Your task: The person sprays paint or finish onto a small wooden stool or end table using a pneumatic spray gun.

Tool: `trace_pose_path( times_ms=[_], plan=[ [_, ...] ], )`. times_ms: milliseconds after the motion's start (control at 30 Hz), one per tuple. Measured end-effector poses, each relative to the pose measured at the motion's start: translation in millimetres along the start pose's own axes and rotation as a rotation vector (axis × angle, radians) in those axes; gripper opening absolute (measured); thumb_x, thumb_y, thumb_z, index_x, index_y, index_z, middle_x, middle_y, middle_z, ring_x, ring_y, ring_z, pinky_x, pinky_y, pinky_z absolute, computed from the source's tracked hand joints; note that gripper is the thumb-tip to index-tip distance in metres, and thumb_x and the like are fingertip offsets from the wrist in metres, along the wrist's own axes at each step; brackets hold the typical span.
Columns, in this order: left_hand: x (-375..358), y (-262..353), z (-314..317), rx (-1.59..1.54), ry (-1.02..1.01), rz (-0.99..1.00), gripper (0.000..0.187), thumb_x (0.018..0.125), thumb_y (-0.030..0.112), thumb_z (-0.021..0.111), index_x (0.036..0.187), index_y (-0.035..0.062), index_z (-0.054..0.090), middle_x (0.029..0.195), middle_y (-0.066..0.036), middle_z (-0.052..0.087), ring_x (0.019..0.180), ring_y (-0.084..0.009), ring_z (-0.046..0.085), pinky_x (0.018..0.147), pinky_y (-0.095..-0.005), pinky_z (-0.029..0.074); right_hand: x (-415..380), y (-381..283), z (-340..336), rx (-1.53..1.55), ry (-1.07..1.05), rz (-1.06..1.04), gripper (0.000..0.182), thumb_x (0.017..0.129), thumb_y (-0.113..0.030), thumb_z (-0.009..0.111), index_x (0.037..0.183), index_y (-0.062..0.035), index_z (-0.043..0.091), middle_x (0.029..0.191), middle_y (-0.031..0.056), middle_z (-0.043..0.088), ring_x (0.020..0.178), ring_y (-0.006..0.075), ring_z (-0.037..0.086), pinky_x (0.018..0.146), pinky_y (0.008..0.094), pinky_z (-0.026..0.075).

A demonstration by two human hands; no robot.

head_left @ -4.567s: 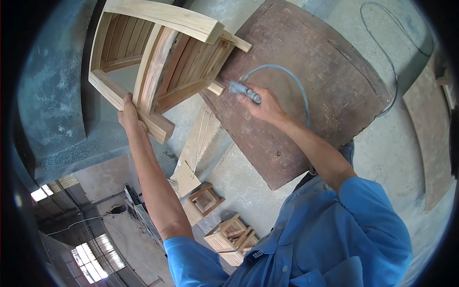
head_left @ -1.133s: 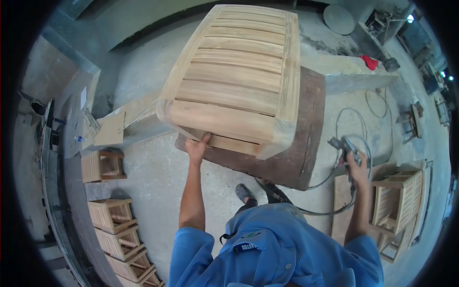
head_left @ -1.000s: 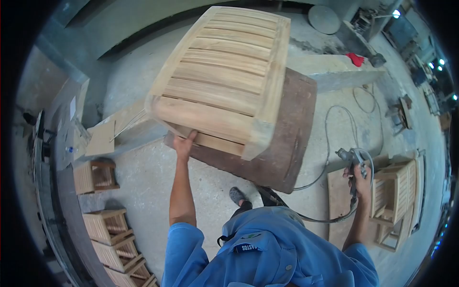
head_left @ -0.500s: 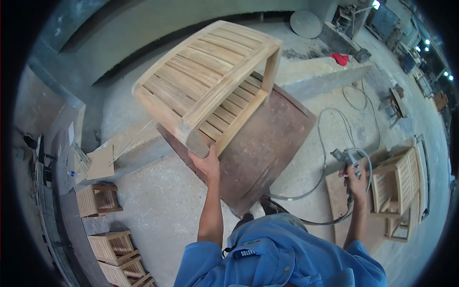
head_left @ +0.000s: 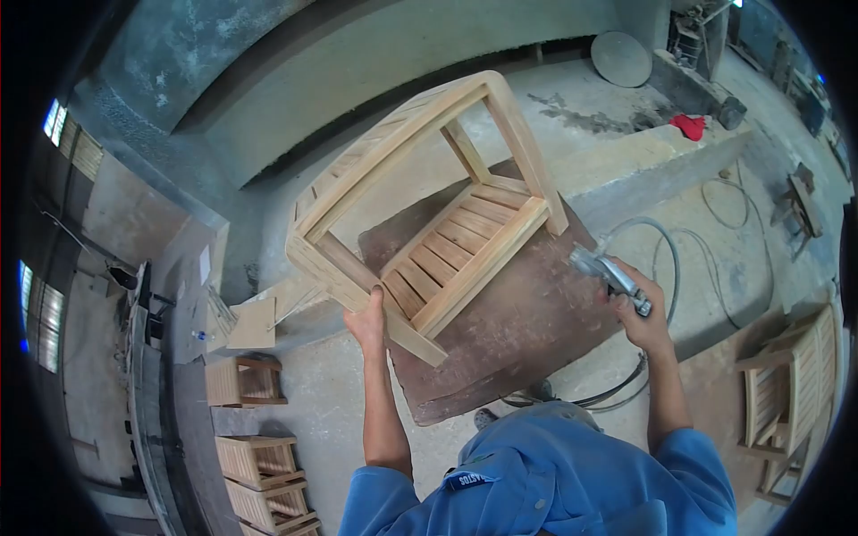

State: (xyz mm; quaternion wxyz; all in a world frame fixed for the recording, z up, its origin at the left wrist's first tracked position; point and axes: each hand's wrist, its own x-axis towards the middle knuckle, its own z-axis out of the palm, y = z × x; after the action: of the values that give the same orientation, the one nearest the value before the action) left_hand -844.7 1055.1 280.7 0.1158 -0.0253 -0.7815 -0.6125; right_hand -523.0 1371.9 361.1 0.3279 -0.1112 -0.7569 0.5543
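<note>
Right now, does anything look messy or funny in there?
A red cloth lies crumpled on the ledge, and dark patches mark the floor behind; I can't tell if they're wet. The wooden stand tilts, but the left hand is holding it.

Blue short-sleeved shirt with dark, white-lettered label
</note>
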Motion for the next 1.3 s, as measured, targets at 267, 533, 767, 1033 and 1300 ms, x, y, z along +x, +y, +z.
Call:
trace_pose_path(
  times_ms=[267,533,767,1033,1300],
  plan=[
    [73,-8,16,0.007,0.168,0.063,0.047,0.075,0.026,0.070,0.108,-0.0064,0.063,0.097,-0.010,0.065,0.085,-0.0194,0.059,0.078,-0.0367,0.048,68,0,39,0.145,-0.072,-0.101,0.046,0.088,-0.018,0.066,0.129,0.0018,0.057,0.090,0.0079,0.067,0.078,0.0112,0.061,0.070,0.0256,0.049],
    [62,0,17,-0.002,0.180,0.095,0.044,0.076,0.024,0.068,0.106,-0.0082,0.063,0.097,-0.010,0.065,0.086,-0.0193,0.058,0.079,-0.0356,0.048,113,20,38,0.164,0.203,-0.080,0.042,0.089,-0.019,0.067,0.125,0.0022,0.060,0.104,0.0156,0.070,0.092,0.0187,0.067,0.080,0.0309,0.051],
    [53,15,21,-0.010,0.204,0.102,0.038,0.077,0.013,0.065,0.108,-0.0081,0.062,0.096,-0.011,0.066,0.083,-0.0198,0.060,0.078,-0.0336,0.049,134,8,56,0.110,0.278,-0.105,0.043,0.088,-0.020,0.069,0.124,0.0022,0.061,0.104,0.0175,0.070,0.093,0.0202,0.068,0.081,0.0327,0.051],
    [46,14,20,-0.027,0.178,0.141,0.037,0.078,0.010,0.064,0.109,-0.0098,0.062,0.100,-0.012,0.067,0.086,-0.0204,0.061,0.080,-0.0339,0.049,157,7,98,-0.002,0.373,-0.264,0.050,0.084,-0.038,0.074,0.120,-0.0040,0.065,0.091,0.0183,0.071,0.079,0.0299,0.070,0.070,0.0342,0.053],
    [42,5,16,-0.046,0.175,0.210,0.033,0.079,0.010,0.065,0.106,-0.0085,0.063,0.098,-0.011,0.066,0.086,-0.0196,0.060,0.080,-0.0333,0.049,157,37,119,-0.295,0.225,-0.224,0.045,0.085,-0.030,0.074,0.119,-0.0022,0.065,0.094,0.0203,0.070,0.079,0.0269,0.070,0.071,0.0331,0.053]
  ],
)
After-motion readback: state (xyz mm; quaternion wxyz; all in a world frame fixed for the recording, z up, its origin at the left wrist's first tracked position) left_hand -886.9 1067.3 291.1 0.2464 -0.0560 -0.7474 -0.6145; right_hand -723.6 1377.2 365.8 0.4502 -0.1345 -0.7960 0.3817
